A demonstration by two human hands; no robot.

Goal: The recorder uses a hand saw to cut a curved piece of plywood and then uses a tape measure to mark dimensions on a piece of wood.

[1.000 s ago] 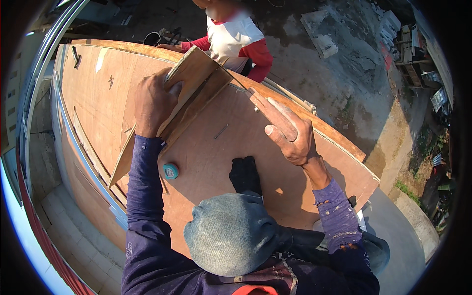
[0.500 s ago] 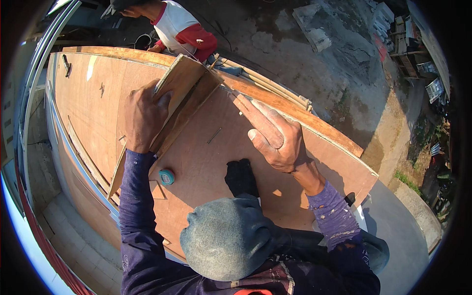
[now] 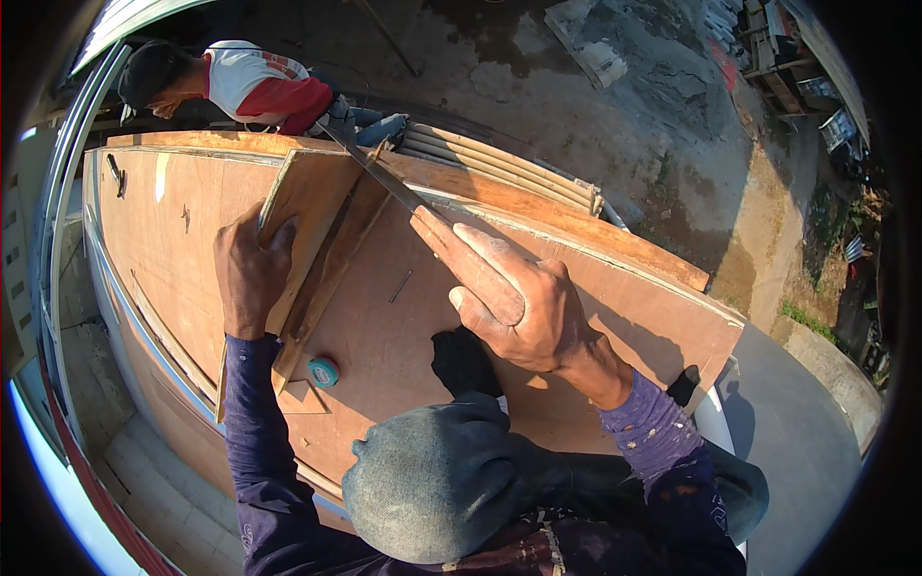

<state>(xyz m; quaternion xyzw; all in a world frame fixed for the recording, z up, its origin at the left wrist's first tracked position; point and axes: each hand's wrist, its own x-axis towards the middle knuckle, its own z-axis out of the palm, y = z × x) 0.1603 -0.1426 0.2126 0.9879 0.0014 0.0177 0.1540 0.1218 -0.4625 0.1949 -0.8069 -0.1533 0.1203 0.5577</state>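
My left hand (image 3: 254,274) is closed on the edge of a plywood board (image 3: 319,197), its thumb along the face. The board leans at a tilt over the large plywood sheet (image 3: 403,331), beside a darker wooden strip (image 3: 336,264). Wrapped round the worn wooden handle of a machete (image 3: 469,267) is my right hand (image 3: 533,307), to the right of the board. The long, narrow metal blade points up and left, passing the board's far end. The blade's tip is hard to make out against the background.
A turquoise tape measure (image 3: 323,372), a nail (image 3: 400,286) and a dark-handled tool (image 3: 116,177) lie on plywood. My knee (image 3: 423,480) and dark-covered foot (image 3: 466,360) are close. Beyond the wooden beam (image 3: 538,206) are bamboo poles (image 3: 499,168) and another person (image 3: 264,91).
The blade has swung into clear view beyond the handle, and my right hand sits slightly lower. My left hand keeps its hold on the board. The whole view has shifted; the other person appears farther left.
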